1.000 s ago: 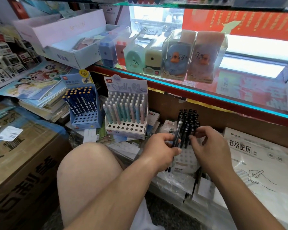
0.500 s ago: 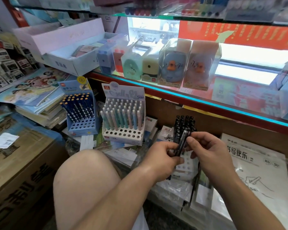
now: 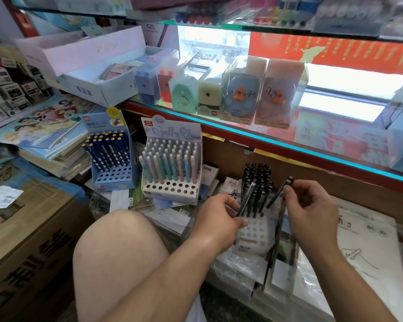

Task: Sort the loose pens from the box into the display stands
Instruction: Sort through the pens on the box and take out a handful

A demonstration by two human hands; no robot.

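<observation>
- Black plastic pens (image 3: 257,177), slim and round, are seen standing in the back rows of a small white stand (image 3: 254,230). Its front rows of round holes are unfilled, so the job is judged well begun but not finished.
- One more black pen (image 3: 276,196) is pinched near its top end between the thumb and fingertips of the right hand (image 3: 312,205). It is held slanted by the stand's right side and is not yet seated in a hole.
- A small bundle of black pens (image 3: 247,201) is gripped in the curled fingers of the left hand (image 3: 219,220), just in front of the stand; their number cannot be told.
- Unfilled holes are also shown in the front rows of the blue card stand (image 3: 112,175), stocked with dark spotted pens, and of the pale stand (image 3: 170,188), stocked with pastel pens. Filling may be left there too.
- The box of loose pens cannot be made out.
- Crinkled clear plastic wrap (image 3: 240,263) is spread under the white stand, which is judged a soft, uneven footing.
</observation>
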